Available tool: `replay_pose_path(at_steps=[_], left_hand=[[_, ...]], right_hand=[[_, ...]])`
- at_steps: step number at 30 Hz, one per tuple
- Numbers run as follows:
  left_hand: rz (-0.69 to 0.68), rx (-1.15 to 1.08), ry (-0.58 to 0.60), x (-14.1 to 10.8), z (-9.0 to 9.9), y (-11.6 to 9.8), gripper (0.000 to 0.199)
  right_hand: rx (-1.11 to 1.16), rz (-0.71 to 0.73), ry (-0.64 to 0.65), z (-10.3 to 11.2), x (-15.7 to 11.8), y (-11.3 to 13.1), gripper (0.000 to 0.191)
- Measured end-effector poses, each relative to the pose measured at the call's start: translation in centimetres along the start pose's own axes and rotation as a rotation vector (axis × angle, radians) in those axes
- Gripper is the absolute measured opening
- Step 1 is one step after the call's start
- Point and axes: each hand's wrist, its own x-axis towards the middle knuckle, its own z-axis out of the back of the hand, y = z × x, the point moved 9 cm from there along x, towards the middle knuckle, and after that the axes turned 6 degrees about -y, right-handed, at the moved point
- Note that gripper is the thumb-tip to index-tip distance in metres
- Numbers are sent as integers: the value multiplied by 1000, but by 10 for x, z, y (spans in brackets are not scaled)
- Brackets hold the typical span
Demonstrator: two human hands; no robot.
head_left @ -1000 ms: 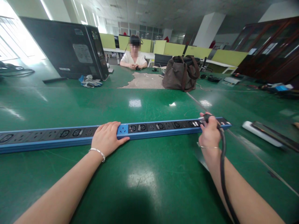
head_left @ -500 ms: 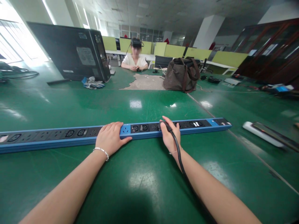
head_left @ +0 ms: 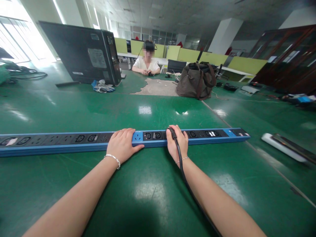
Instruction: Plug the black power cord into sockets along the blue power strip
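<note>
Power strip (head_left: 154,138) edges — wide tabletop (head_left: 98,113) around

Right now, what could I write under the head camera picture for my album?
Left hand on a long blue power strip, right hand holding a black plug over it.

The left edge cuts off the strip (head_left: 155,143); the bottom, the cord (head_left: 181,166). The right hand (head_left: 182,144) hides the tip of the plug (head_left: 172,132). What the seated person (head_left: 145,64) holds is too small to tell.
</note>
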Motion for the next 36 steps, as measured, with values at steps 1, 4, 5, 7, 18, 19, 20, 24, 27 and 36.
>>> replay_pose_path(at_steps=[1,4,5,7,18,19,20,24,27,36], left_hand=[[-1,5,-3,0,0,0,67],[-7,22,-12,0,1,-1,66],[-10,26,-13,0,1,-1,66],[-13,33,-14,0,2,-1,66],[-16,48,-14,0,1,-1,67],[-14,48,-11,0,0,-1,67],[-12,48,-10,0,0,0,67],[-5,37,-8,0,1,-1,67],[-4,32,-8,0,1,-1,67],[-4,35,-4,1,2,-1,67]], right_hand=[[-3,6,-3,0,0,1,31],[-5,10,-8,1,0,2,30],[0,6,-12,1,1,1,30],[16,-6,-21,2,1,-1,31],[24,28,-33,2,0,3,31],[12,40,-31,2,-1,5,30],[-1,52,-30,2,-1,6,30],[-66,98,-28,0,-3,12,29],[-102,121,-36,-1,-3,13,29],[-179,191,-45,-3,-3,17,31]])
